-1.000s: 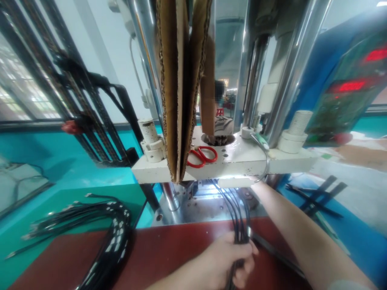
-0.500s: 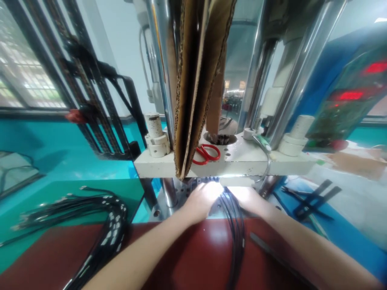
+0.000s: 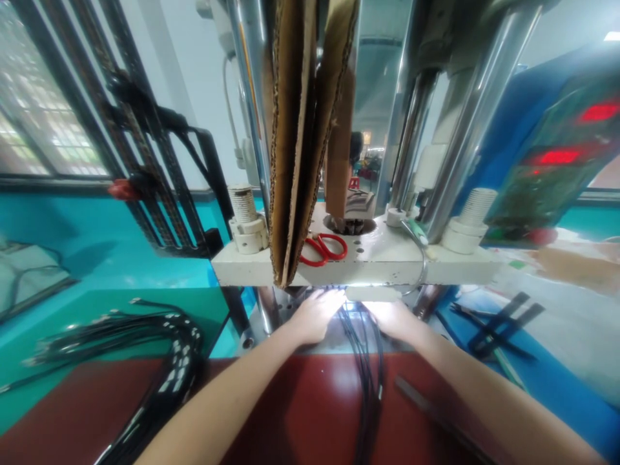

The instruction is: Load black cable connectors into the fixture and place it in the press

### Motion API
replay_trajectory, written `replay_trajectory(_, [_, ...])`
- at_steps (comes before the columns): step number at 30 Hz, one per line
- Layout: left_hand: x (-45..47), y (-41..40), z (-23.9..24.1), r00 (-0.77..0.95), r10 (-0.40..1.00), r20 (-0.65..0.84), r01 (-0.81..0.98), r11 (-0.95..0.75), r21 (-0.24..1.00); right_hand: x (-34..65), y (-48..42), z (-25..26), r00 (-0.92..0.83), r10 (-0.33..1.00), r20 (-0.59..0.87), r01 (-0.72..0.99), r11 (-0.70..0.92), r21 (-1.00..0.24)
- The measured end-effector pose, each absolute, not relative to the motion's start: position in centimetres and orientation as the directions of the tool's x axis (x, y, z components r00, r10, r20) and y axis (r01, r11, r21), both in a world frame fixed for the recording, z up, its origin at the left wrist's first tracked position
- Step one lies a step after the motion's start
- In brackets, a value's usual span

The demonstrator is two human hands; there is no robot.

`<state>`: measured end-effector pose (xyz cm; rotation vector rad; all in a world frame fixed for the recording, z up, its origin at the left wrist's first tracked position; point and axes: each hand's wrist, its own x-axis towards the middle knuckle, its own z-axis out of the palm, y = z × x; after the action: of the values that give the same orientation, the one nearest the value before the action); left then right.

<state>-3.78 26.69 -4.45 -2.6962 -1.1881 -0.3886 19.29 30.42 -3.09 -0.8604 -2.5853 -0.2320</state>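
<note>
Both my hands reach under the white press plate [image 3: 450,270], into a bright light. My left hand [image 3: 314,315] lies with fingers stretched forward, just left of a bundle of thin black cables [image 3: 367,361]. My right hand [image 3: 393,319] rests on the right side of the same cables. Its fingers are washed out by the glare and partly hidden under the plate. The cables run from the lit gap back toward me over the dark red mat [image 3: 295,407], between my forearms.
Red scissors [image 3: 323,248] lie on the plate beside hanging cardboard sheets [image 3: 295,129]. A second bunch of black cables [image 3: 169,361] curls at the mat's left edge. Chrome columns rise behind. A panel with red digits [image 3: 557,155] and black strips [image 3: 498,320] are at the right.
A second ago my left hand gripped the cables low on the mat. It let go and moved forward under the plate beside my right hand. The view shifted slightly.
</note>
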Motion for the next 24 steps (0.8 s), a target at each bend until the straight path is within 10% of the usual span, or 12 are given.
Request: replay_trajectory(24, [-2.9,30.2,-2.7,0.532,0.846,0.045,0.842,-0.534,0.079,18.3,31.6,-2.8,-0.722,0.654,0.226,0.675,0.737,0.027])
